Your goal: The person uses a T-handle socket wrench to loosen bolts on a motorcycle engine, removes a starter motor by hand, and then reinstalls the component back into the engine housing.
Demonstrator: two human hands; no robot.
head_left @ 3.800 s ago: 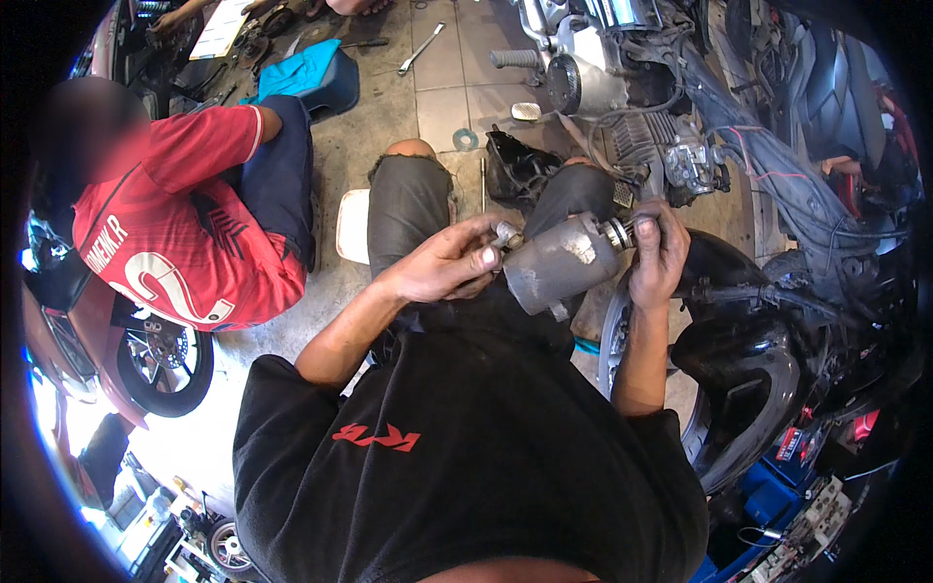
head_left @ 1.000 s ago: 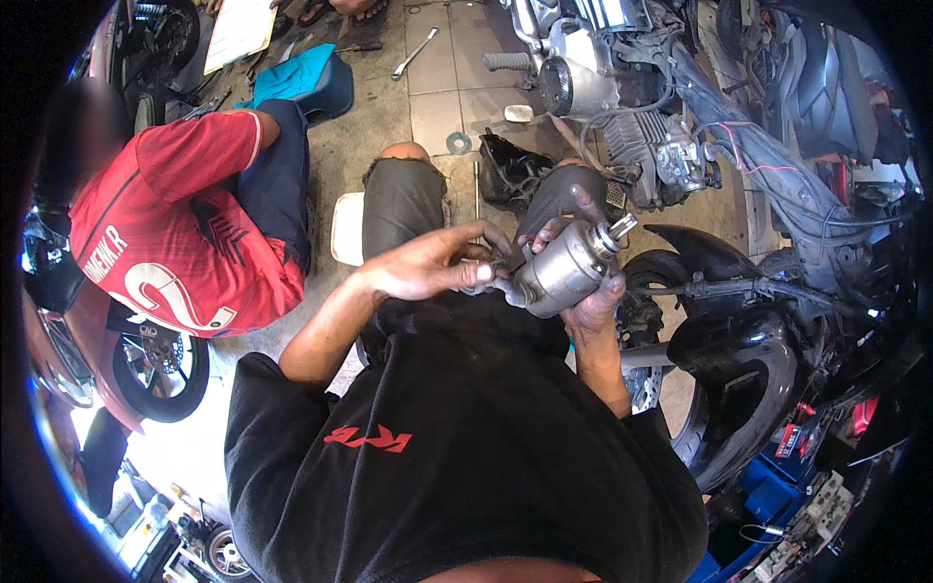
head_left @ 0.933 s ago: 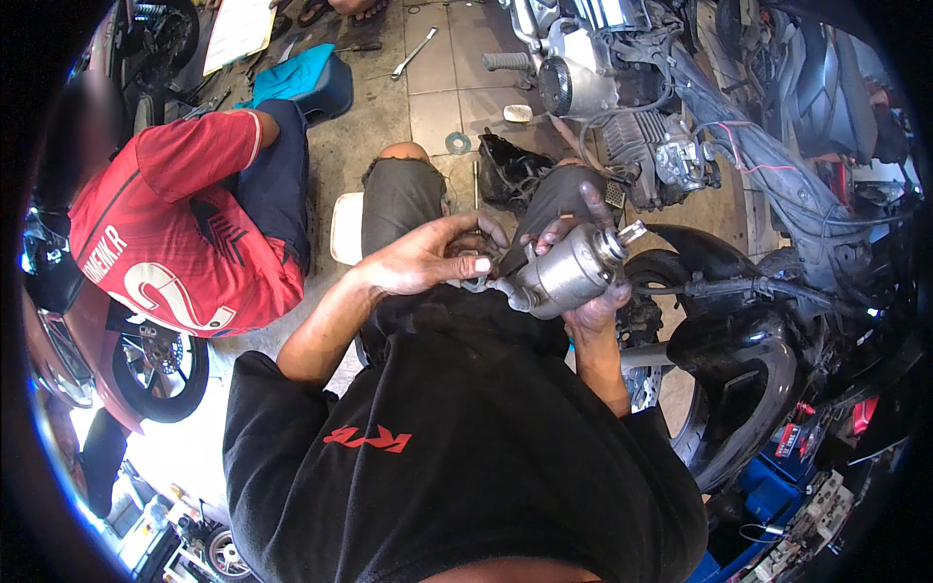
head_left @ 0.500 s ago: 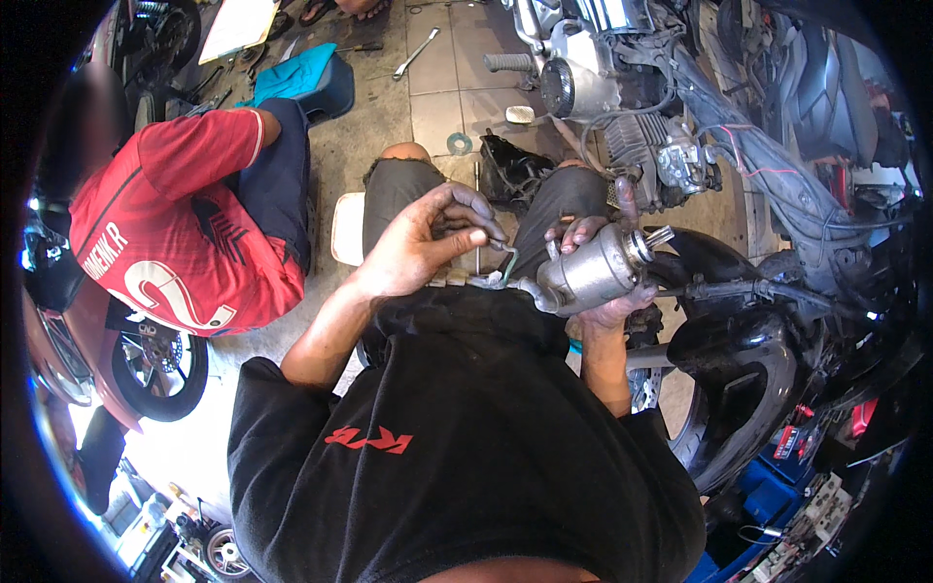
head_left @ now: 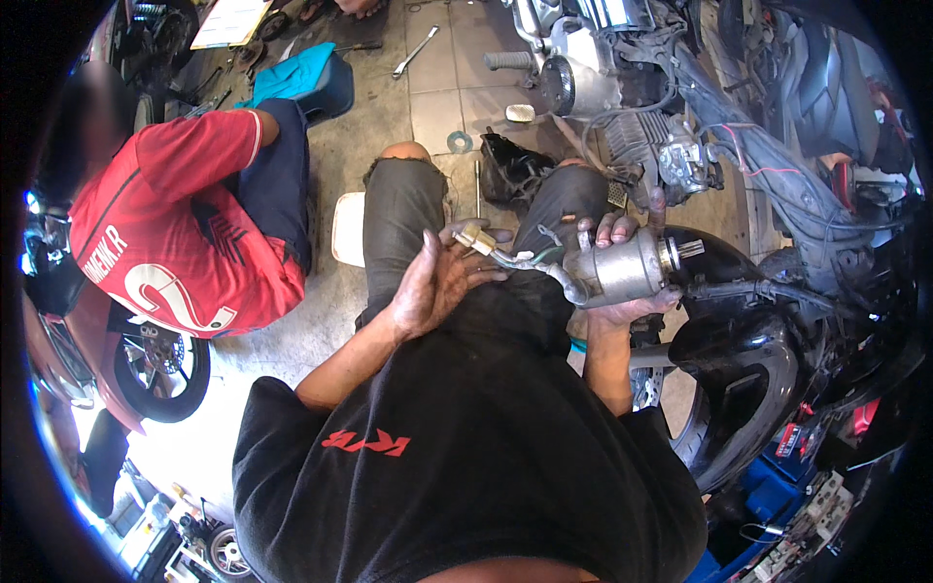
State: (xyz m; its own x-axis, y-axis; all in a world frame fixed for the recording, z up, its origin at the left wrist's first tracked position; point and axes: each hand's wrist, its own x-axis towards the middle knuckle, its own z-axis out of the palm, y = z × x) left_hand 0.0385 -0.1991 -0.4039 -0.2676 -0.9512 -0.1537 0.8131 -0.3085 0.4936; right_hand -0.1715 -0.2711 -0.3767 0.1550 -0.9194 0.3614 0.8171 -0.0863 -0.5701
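A silver cylindrical starter motor point(head_left: 624, 273) lies on its side in my right hand point(head_left: 630, 311), fingers over its far side and thumb side below. Its splined shaft point(head_left: 690, 249) points right. From its left end a sleeved cable point(head_left: 525, 261), with a green wire beside it, runs to a yellowish plug connector point(head_left: 473, 239). My left hand point(head_left: 433, 285) is open, palm up and fingers stretched out beneath the connector. The connector appears to rest across those fingers without being gripped.
A partly stripped motorcycle with a bare engine point(head_left: 588, 78) stands right. On the floor ahead are a spanner point(head_left: 416, 53), a ring point(head_left: 460, 142) and a black part point(head_left: 510, 167). A person in a red shirt point(head_left: 185, 223) sits left, near a teal bin point(head_left: 316, 85).
My left hand has gone from pinching near the wires to lying open, palm up. The connector now shows above its fingers. The starter motor has shifted slightly right.
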